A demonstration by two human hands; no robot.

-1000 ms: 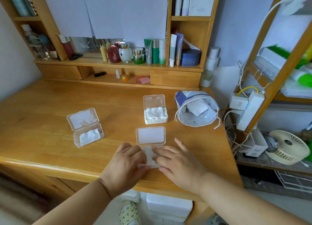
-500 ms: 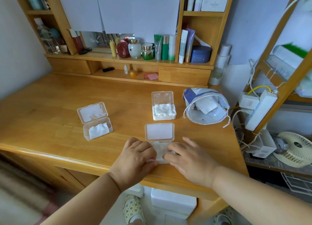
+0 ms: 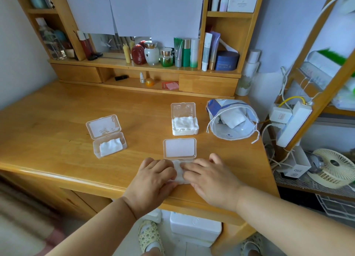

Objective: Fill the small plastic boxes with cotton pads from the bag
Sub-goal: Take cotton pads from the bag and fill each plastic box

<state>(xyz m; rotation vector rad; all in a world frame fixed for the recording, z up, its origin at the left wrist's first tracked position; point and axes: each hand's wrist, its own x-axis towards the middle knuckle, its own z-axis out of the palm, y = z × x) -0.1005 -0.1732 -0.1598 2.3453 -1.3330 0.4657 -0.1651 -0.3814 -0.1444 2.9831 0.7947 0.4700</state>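
Three small clear plastic boxes stand open on the wooden desk [image 3: 57,125]. The nearest box [image 3: 179,150] has its lid up, and white cotton pads [image 3: 179,174] fill its base. My left hand [image 3: 153,178] and my right hand [image 3: 209,177] lie on either side of that base, fingers pressing down on the pads. A left box [image 3: 107,138] holds a few pads. A far box [image 3: 184,119] is heaped with pads. The white and blue drawstring bag [image 3: 232,119] lies open to the right with pads inside.
A hutch shelf [image 3: 144,65] with bottles and jars runs along the back of the desk. A power strip [image 3: 292,123], cables and a small fan [image 3: 334,169] sit on the rack at the right. The desk's front edge is just under my wrists.
Both hands stay on the nearest box, and my fingers have drawn closer together over the pads. The camera has shifted slightly.
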